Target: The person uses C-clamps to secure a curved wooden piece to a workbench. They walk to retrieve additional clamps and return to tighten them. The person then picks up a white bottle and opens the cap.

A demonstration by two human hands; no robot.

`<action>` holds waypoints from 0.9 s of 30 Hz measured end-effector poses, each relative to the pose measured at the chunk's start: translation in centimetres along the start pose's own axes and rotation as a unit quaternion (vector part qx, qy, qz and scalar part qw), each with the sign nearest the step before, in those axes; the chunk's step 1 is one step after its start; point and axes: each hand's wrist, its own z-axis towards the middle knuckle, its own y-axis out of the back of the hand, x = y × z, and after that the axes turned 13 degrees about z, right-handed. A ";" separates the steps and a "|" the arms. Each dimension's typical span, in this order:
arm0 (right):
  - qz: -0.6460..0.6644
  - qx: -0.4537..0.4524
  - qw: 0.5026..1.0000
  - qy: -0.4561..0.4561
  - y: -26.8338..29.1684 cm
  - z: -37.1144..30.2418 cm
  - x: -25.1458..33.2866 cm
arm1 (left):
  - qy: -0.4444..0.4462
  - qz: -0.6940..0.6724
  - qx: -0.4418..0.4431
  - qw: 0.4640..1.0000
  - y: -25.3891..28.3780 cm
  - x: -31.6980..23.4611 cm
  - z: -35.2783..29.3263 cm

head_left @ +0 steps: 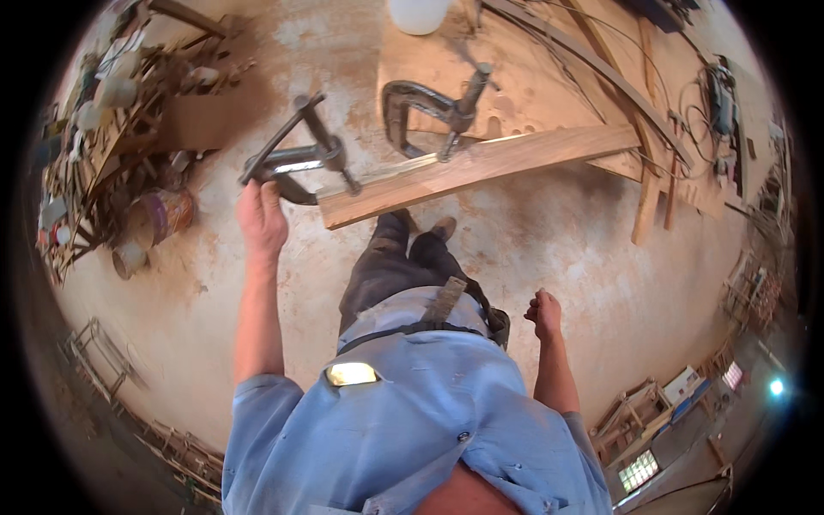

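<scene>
My left hand [262,221] is closed at the near end of the bar handle of a dark C-clamp [296,159]. This clamp sits at the left end of a long brown wooden board [481,172], its screw foot at the board's far edge. Farther right, a second C-clamp [425,107] stands on the same edge. It is apart from both hands. My right hand [544,314] hangs beside my right hip with its fingers curled in, and nothing shows in it. The board lies across in front of me, above my feet.
A wide workbench top [532,94] lies beyond the board, with a white tub [419,15], long wood strips [601,69] and a corded power tool [721,103]. Left stands a heap of wood scraps [112,154] with a bucket [160,216]. A wooden rack [635,412] is at lower right.
</scene>
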 end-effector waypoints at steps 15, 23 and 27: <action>0.028 -0.031 0.999 -0.018 -2.0 -1.4 -0.7 | 0.009 0.017 0.060 0.998 -0.9 6.1 -0.9; 0.063 -0.037 0.997 -0.023 -1.6 -1.4 -2.2 | 0.047 -0.085 0.090 0.991 -1.6 4.5 0.1; 0.068 -0.030 0.997 -0.017 -1.4 -1.4 -2.8 | 0.094 -0.084 0.129 0.984 -1.8 5.0 0.4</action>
